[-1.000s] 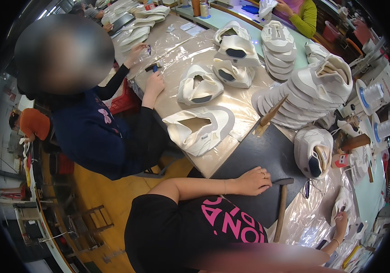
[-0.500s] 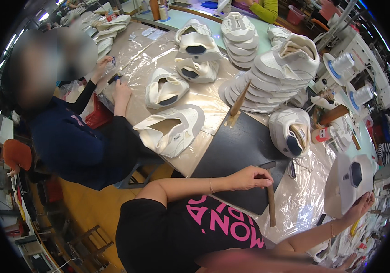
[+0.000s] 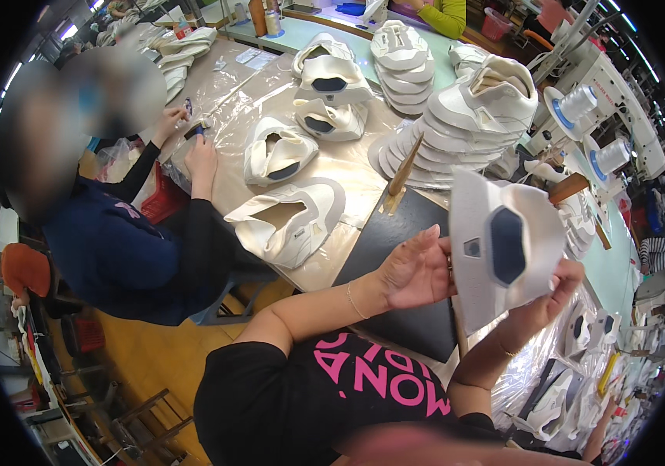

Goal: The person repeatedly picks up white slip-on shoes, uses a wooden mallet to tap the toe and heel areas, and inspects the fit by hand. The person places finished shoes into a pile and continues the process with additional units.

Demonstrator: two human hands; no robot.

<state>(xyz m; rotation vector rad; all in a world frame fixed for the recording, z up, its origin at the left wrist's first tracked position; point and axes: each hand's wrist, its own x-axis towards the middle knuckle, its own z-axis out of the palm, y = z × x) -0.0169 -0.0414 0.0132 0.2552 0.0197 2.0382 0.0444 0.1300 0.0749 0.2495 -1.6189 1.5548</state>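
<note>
Holding a white shoe upper (image 3: 533, 237) above the right side of the black mat (image 3: 375, 255), we have it turned on its side. The end with the navy patch (image 3: 506, 248) faces up to us, so the long axis seems to go away from our eyes (it looks much shortened, and its exact direction we cannot tell). The broad flared edge faces left, over the mat. Our right hand (image 3: 556, 293) grips the upper at its lower right part; our left hand (image 3: 418, 273) is spread, thumb raised, its fingertips hidden behind that edge. Beyond the mat is a leaning stack of uppers (image 3: 453, 132); at the mat's far corner, a wooden spike (image 3: 405, 168).
</note>
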